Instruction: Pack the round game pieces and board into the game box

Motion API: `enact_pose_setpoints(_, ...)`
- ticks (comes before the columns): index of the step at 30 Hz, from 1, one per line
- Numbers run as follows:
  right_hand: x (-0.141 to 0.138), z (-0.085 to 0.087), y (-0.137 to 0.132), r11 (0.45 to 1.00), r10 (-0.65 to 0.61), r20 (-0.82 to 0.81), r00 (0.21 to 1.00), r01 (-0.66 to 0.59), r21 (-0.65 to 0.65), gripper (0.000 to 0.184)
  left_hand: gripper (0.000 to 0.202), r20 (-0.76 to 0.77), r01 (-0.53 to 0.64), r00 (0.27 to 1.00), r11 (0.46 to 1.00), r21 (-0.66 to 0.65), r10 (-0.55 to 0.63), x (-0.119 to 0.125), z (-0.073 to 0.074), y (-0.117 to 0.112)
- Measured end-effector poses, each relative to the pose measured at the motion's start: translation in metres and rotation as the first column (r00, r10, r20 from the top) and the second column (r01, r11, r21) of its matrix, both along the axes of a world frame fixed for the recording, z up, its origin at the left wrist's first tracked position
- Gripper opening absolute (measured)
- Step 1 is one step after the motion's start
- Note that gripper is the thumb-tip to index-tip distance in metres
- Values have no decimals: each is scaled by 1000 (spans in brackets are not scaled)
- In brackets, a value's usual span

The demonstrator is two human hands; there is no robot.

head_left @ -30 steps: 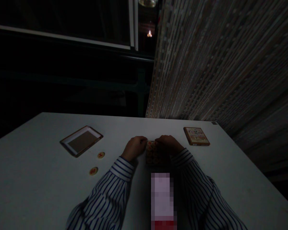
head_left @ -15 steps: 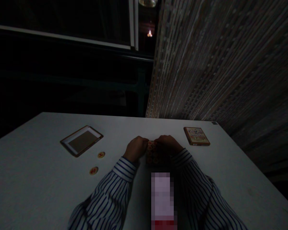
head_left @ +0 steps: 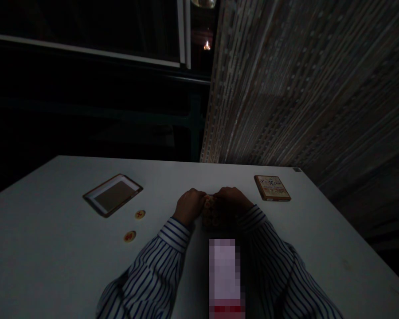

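Several round xiangqi pieces with red markings stand packed in rows in the dim space between my hands. What they rest in is too dark to make out. My left hand has its curled fingers at the far left corner of this group. My right hand reaches over the far right side, fingers bent down onto the pieces, and hides part of them. The fingertips of both hands are in shadow. Two loose xiangqi pieces, one farther and one nearer, lie face up to the left of my left hand.
On the white table, a shallow rectangular tray or open lid lies at the left. A flat square box with a printed top lies at the right. Behind the table's far edge hangs a string curtain.
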State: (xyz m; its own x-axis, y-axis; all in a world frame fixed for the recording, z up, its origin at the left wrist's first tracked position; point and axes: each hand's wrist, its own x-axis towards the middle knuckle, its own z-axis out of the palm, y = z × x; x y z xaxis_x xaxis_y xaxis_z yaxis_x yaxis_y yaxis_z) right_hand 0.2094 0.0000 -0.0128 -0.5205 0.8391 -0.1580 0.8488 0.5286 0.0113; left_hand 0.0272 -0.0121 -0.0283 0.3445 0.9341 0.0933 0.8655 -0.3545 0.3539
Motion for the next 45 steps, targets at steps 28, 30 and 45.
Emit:
enact_pose_setpoints(28,0,-3,2,1000,-19,-5,1000,19,-14,33,30,4,0,1000,1000,-1,0,0,1,0)
enact_pose_setpoints(30,0,-3,1,1000,-5,-13,1000,5,2,33,30,7,-4,1000,1000,-9,4,0,2,0)
enact_pose_setpoints(45,9,4,-2,999,-42,-117,992,45,23,36,30,40,-27,999,1000,-5,27,-3,6,0)
